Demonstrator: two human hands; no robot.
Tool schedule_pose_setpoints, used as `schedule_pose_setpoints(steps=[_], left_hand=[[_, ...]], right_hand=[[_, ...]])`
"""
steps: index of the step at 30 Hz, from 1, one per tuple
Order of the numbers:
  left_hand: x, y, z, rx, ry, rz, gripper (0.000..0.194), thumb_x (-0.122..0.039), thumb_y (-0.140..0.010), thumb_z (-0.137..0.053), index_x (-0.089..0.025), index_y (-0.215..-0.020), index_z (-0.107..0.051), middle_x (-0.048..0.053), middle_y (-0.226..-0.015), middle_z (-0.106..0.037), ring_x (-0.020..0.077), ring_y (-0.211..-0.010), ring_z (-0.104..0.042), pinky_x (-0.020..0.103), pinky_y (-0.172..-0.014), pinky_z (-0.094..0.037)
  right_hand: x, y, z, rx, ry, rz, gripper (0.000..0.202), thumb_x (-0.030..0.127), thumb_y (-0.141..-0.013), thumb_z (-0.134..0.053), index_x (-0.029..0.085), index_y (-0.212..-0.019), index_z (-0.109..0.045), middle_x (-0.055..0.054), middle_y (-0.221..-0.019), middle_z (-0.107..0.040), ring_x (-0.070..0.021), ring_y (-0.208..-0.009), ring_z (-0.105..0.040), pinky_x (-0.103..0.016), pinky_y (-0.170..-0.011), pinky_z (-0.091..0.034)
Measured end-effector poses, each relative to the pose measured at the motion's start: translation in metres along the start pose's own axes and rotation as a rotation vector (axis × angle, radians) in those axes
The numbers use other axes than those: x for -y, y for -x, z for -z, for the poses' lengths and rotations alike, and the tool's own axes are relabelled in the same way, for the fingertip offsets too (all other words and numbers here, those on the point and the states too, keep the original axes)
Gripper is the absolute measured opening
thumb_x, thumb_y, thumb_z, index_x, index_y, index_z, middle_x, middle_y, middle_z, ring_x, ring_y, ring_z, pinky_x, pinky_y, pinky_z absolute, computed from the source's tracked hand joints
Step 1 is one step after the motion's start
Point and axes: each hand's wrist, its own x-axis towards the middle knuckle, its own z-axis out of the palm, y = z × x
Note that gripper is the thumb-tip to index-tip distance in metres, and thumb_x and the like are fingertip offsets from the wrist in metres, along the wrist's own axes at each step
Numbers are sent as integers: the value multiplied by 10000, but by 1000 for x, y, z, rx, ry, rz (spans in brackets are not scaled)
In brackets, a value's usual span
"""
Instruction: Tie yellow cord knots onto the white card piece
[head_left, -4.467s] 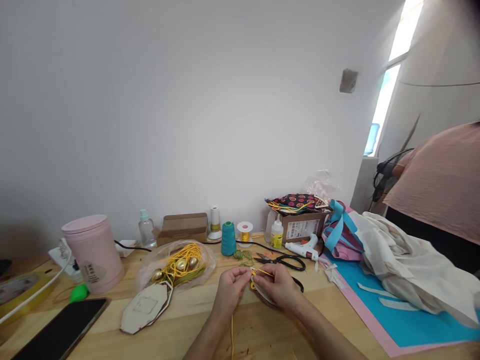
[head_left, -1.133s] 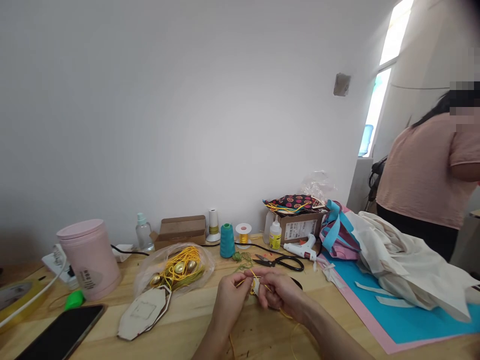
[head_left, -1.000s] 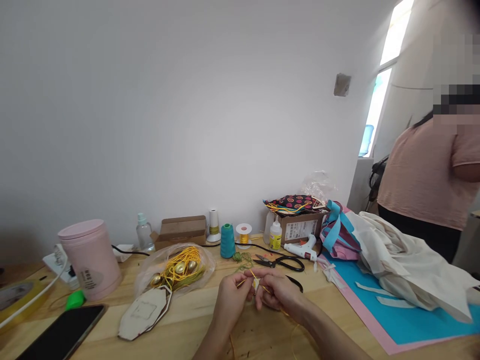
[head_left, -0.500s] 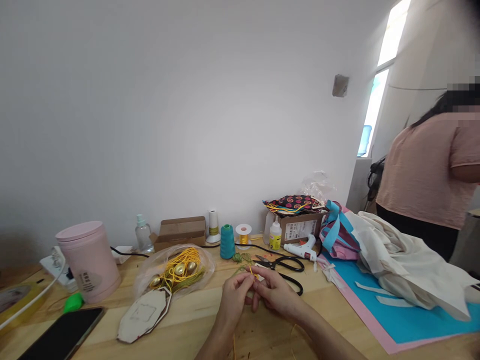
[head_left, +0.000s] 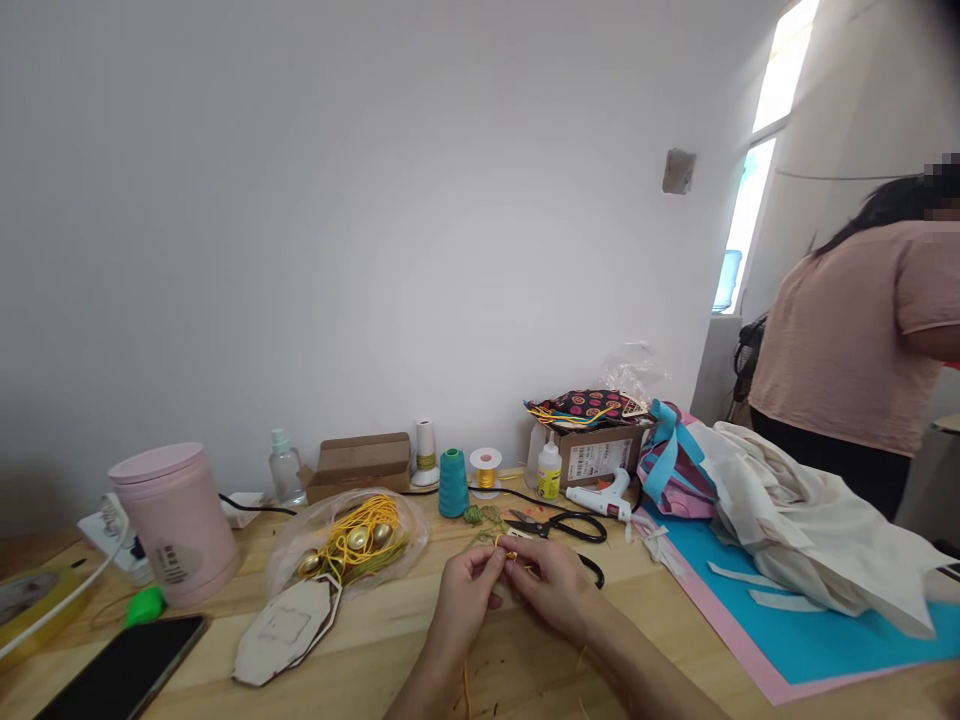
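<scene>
Both my hands meet over the wooden table, pinching a thin yellow cord [head_left: 498, 542] between them. My left hand [head_left: 469, 590] is closed, thumb against forefinger on the cord. My right hand [head_left: 553, 585] is closed on the same cord, its fingertips almost touching the left ones. A strand of the cord hangs below my left wrist. The exact loop between the fingertips is too small to make out. Just beyond my right hand lie black-handled scissors [head_left: 577, 525], partly hidden by it. Green cord [head_left: 474, 515] lies in small bundles behind my fingers.
Behind stand a teal thread cone [head_left: 453, 485], a yellow spool [head_left: 486, 470], a glue bottle [head_left: 549, 472] and a glue gun [head_left: 604, 495]. Left are a plastic bag of yellow cords [head_left: 367, 530], a phone [head_left: 124, 670] and a pink cup [head_left: 176, 520]. Cloth [head_left: 810, 520] lies right; a person [head_left: 847, 340] stands beyond.
My fingertips have shifted slightly on the yellow cord, and my right-hand fingers have drawn in closer. The person at right leans further right.
</scene>
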Motion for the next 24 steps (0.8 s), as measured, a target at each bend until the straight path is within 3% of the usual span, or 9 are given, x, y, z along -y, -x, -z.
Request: schedule_pose_setpoints(steps=[3, 8, 17, 24], left_hand=[[1, -1, 1, -18, -71, -53, 303, -392, -622, -535, -117, -691, -645, 21, -570, -606, 144, -546, -523, 182, -393, -378], [-2, -1, 3, -1, -203, -237, 249, -319, -661, -517, -132, -716, -671, 47, -657, -659, 189, -666, -557, 265, -637, -422], [-2, -1, 4, -6, -266, -229, 269, -335, -665, -500, -131, -708, -671, 47, -641, -664, 185, -624, -562, 252, -590, -425], [-1, -1, 3, -21, -198, -159, 235, -320, -634, -537, -129, -596, -668, 29, -571, -655, 175, -570, -564, 243, -554, -428]], right_hand=[[-1, -2, 1, -44, 61, 31, 220, 204, -733, -384, 221, -782, -598, 6, -656, -586, -125, -635, -493, -187, -545, -302], [-6, -5, -1, -89, 116, 58, 180, 197, -710, -428, 220, -759, -600, 0, -675, -537, -120, -643, -466, -184, -536, -300], [-12, -7, -6, -96, 86, 79, 258, 138, -688, -429, 242, -854, -596, 4, -685, -531, -109, -618, -450, -185, -533, -301], [-14, -7, -6, -89, 91, 62, 212, 158, -697, -418, 225, -760, -609, 3, -680, -538, -104, -604, -450, -185, -535, -298]])
